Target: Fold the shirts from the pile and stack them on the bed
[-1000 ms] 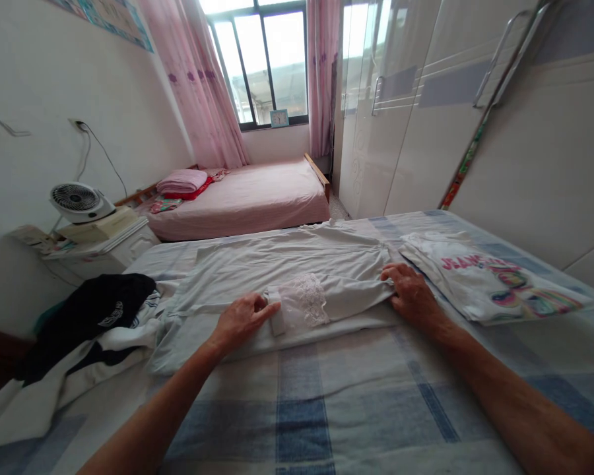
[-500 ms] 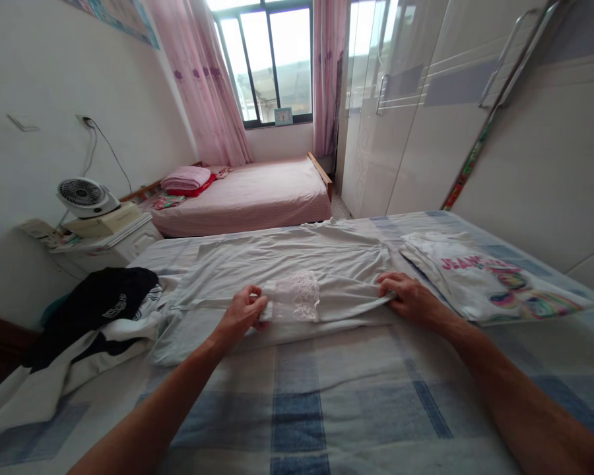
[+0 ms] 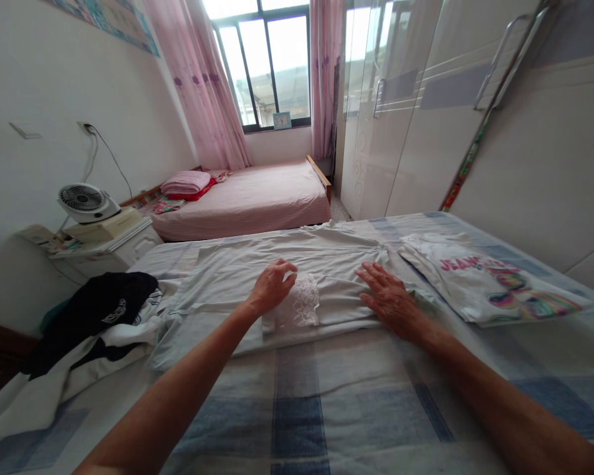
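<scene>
A pale grey garment (image 3: 237,270) lies spread across the blue checked bed (image 3: 327,402), with a lace-trimmed sleeve (image 3: 301,307) folded over its near edge. My left hand (image 3: 271,287) rests on the garment at the sleeve's lace cuff, fingers curled loosely. My right hand (image 3: 389,297) lies flat with fingers spread on the sleeve's other end, pressing the cloth down. Neither hand grips anything.
A folded white printed T-shirt (image 3: 490,280) lies to the right. A heap of black and white clothes (image 3: 86,316) sits at the left edge. A fan (image 3: 82,201) stands on a bedside cabinet, a pink bed (image 3: 257,198) lies beyond, and wardrobe doors (image 3: 426,112) line the right.
Both hands let go of the sleeve ends they pinched. They moved up onto the garment; the right hand flattened out and the sleeve now lies folded on the body.
</scene>
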`<state>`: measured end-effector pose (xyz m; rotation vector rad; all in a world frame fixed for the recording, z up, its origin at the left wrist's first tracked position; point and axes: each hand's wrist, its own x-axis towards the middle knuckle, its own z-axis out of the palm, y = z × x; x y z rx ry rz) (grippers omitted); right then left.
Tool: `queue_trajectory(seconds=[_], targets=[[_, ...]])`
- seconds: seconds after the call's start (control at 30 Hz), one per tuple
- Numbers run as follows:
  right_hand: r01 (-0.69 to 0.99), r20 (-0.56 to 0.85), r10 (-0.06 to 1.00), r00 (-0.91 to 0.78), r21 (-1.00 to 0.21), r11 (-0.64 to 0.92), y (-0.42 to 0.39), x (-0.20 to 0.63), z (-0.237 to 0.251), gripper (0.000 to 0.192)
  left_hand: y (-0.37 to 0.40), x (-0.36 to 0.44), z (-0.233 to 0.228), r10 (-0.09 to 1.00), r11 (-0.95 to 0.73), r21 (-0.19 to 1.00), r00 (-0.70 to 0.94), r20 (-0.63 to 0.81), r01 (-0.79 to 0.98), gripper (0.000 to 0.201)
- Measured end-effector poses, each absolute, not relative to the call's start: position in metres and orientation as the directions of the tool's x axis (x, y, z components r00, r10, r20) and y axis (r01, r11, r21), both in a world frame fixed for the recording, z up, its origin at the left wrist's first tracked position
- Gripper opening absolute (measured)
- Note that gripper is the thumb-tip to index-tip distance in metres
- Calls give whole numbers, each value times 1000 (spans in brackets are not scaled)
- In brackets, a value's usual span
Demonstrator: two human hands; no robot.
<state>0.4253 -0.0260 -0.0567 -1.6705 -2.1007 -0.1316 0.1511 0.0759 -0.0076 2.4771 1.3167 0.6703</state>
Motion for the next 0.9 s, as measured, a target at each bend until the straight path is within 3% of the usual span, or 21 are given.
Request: queue_trajectory(seconds=[0.1,0.2,0.9], targets=[[971,268,945,-188,-95,220,-22,422,-76,52,90,180,-16,820,-567,426,528,219,705,24],[975,258,947,-191,-64,214,-21,424,-84,53,99,196,-24,820,-560,445,545,175,699,27],[981,173,970,-172,-56,184,-23,421,-74,55,115,202,-38,841,-517,512,517,157,686,20]])
